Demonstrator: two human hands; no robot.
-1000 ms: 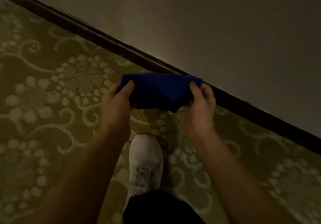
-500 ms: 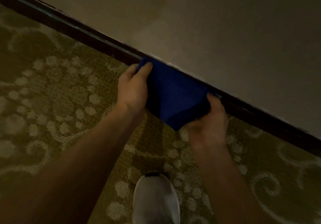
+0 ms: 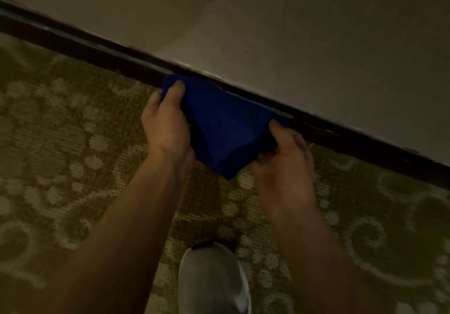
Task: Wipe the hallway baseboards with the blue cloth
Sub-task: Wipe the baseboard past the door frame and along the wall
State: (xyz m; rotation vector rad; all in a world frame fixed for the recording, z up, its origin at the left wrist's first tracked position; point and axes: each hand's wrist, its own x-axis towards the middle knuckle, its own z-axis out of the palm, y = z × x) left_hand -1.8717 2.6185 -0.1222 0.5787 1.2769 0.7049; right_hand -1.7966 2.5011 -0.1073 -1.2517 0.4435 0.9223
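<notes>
Head view, nearest first: a pale shoe stands on the patterned carpet, between two bare forearms. Further out, the left hand and right hand each pinch a top corner of the blue cloth, which hangs between them in a downward point. Its upper edge lies against the dark baseboard under the plain wall.

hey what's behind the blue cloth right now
The blue cloth, held by the left hand and right hand, covers a stretch of the dark baseboard. Its hanging corner hides some patterned carpet. Whether that stretch is dusty cannot be seen.
</notes>
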